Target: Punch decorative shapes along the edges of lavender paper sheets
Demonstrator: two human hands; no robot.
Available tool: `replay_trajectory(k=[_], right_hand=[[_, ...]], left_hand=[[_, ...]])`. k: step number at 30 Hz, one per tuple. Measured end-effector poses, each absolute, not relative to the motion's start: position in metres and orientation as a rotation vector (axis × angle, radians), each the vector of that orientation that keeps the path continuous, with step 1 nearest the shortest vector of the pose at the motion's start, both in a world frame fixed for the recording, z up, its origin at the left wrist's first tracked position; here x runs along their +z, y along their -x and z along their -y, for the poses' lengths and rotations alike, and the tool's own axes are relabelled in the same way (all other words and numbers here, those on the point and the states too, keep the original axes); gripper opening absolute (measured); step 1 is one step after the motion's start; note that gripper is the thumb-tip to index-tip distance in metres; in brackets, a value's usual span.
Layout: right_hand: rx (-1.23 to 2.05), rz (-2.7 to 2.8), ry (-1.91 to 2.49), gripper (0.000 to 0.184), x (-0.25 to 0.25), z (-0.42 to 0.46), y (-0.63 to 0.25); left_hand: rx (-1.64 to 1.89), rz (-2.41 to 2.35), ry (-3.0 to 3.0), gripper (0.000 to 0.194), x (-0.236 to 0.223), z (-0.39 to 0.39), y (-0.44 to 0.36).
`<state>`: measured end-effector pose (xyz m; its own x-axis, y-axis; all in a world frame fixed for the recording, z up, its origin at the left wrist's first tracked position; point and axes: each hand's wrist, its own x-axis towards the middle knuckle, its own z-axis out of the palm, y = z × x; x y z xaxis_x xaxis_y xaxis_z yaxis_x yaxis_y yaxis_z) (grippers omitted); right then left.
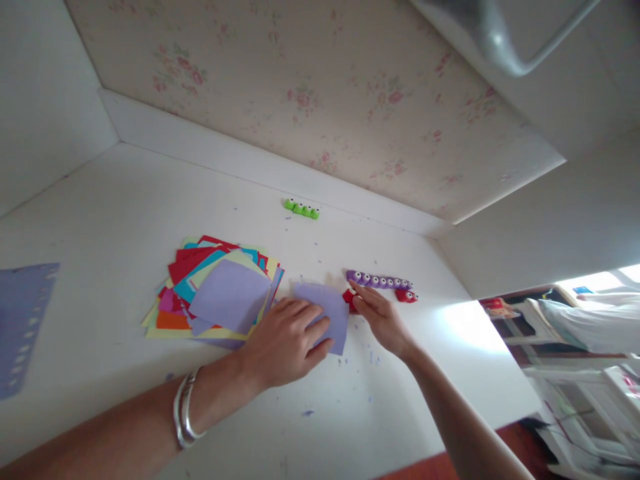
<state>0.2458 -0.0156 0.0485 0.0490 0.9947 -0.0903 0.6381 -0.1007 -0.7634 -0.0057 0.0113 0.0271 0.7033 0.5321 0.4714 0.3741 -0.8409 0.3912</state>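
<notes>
My left hand (295,340) lies over a square of purple paper (333,313) on the white table, its fingers spread and pressing the sheet down. At the right edge of that sheet, my right hand (383,320) closes its fingertips around a small red piece (349,300), mostly hidden by the fingers. Just behind the right hand runs a row of purple pieces with googly eyes (380,281). Beyond the knuckles sit red pieces with eyes (407,295). Left of my left hand is a fanned pile of coloured paper (230,297), with a purple sheet on top.
Four-edged purple paper with a row of holes (25,327) lies at far left. Green pieces with eyes (302,209) stand near the back ledge. Purple scraps (308,413) dot the white table (115,220). A floral panel (300,73) rises behind; shelves stand right.
</notes>
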Motion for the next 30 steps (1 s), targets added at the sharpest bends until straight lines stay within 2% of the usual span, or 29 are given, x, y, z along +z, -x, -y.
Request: replay_trajectory(k=[6, 12, 17, 23, 30], right_hand=[[1.078, 1.56, 1.639, 0.048, 0.053, 0.022, -0.22], [0.999, 1.514, 1.66, 0.047, 0.048, 0.013, -0.198], [0.962, 1.46, 1.589, 0.045, 0.04, 0.007, -0.188], [0.872, 1.462, 1.532, 0.04, 0.036, 0.007, -0.183], [0.966, 1.213, 1.48, 0.041, 0.026, 0.005, -0.187]], left_hand=[[1.074, -0.997, -2.318, 0.038, 0.03, -0.023, 0.006], [0.789, -1.025, -1.989, 0.025, 0.031, -0.032, 0.003], [0.603, -0.93, -1.702, 0.03, 0.044, -0.043, 0.008], [0.535, -0.883, -1.568, 0.031, 0.049, -0.049, 0.01], [0.498, -0.897, -1.542, 0.03, 0.047, -0.05, 0.01]])
